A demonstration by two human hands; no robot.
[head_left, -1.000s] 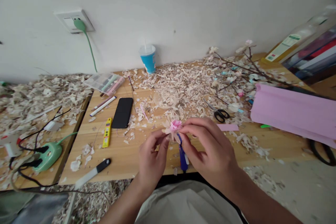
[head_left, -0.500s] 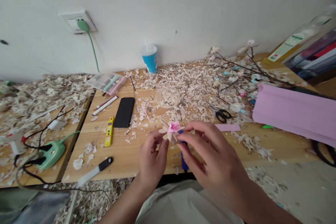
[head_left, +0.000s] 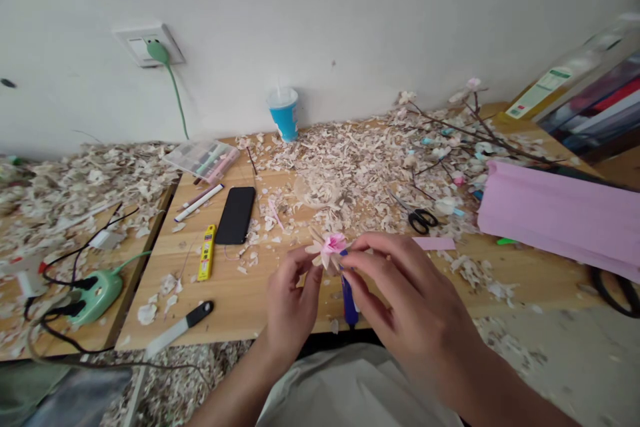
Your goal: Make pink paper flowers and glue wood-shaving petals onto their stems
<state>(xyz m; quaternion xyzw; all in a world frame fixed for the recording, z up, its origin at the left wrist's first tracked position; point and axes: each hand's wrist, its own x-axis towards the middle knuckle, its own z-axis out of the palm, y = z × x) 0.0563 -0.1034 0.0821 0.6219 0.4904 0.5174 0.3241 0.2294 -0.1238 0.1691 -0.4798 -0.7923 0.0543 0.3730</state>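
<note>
A small handmade flower (head_left: pixel 332 248), with pale cream outer petals and a pink centre, is held up over the table's front edge. My left hand (head_left: pixel 295 290) pinches it from the left between thumb and fingers. From the right, the fingertips of my right hand (head_left: pixel 407 287) close on the petals at the flower's edge. Below, partly hidden by my right fingers, a dark blue stick-shaped tool (head_left: pixel 349 300) lies on the wooden table; its kind cannot be made out. Behind my right hand are a pink paper strip (head_left: pixel 434 243) and black-handled scissors (head_left: pixel 423 220).
Cream petal scraps (head_left: pixel 360 160) cover the table's back. To the left lie a phone (head_left: pixel 236 215), a yellow packet (head_left: pixel 207 252), a black-handled blade tool (head_left: pixel 181 328) and a green power strip (head_left: pixel 99 295). Pink paper (head_left: pixel 555 217) and flowering branches (head_left: pixel 480 127) occupy the right. A blue cup (head_left: pixel 285 117) stands behind.
The view has shifted very slightly. Both hands stay on the flower, which has turned a little between the fingers. Nothing has been let go.
</note>
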